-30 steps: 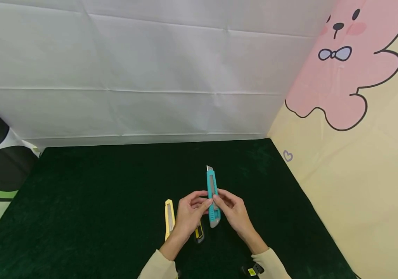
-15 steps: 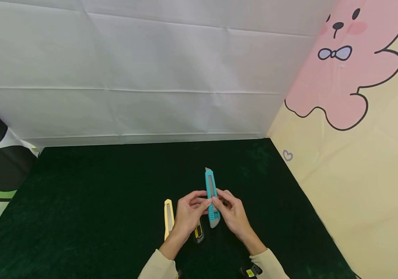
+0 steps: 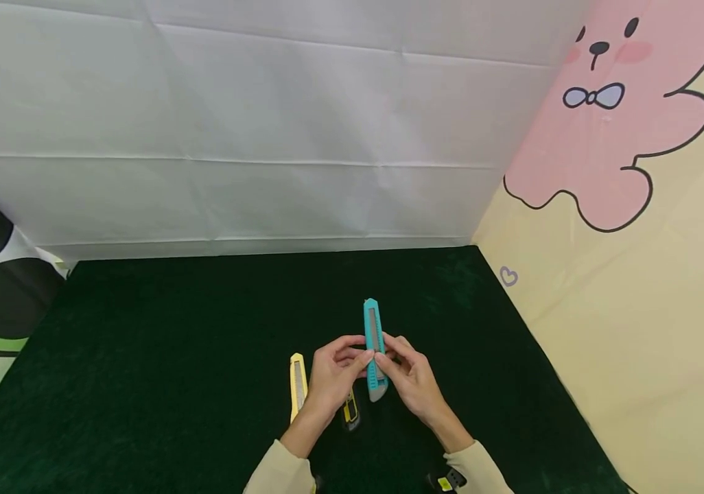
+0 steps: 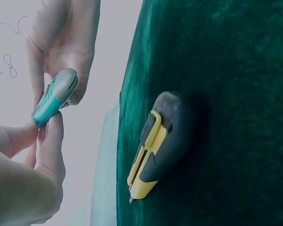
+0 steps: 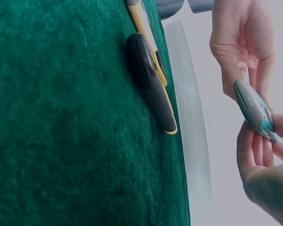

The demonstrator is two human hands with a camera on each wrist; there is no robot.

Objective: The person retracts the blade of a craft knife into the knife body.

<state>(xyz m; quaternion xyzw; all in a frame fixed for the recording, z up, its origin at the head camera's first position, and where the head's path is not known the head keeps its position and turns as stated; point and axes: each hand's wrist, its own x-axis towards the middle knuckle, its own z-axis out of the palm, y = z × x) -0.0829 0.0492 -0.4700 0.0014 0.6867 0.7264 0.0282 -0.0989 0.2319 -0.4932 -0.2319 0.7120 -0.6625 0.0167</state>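
In the head view, a turquoise utility knife with a grey butt end (image 3: 373,324) is held up above the green cloth, its tip pointing away from me. My left hand (image 3: 331,379) pinches its left side between thumb and fingers. From the right, my right hand (image 3: 415,384) grips it too, with the thumb on its face. Hardly any blade shows at the tip. Below the hands lies a black-and-yellow utility knife (image 4: 166,141), partly hidden by my left hand in the head view. A pale yellow utility knife (image 3: 298,383) lies left of that hand, its lower end covered.
Dark green cloth (image 3: 173,357) covers the table. A white sheet (image 3: 265,123) hangs behind its far edge. Along the right side stands a cream wall (image 3: 648,329) with a pink cartoon bear (image 3: 611,151).
The blade that stuck out of the turquoise knife's tip has drawn back into the handle. Both hands stay nearly in place, and the knives on the cloth have not moved.
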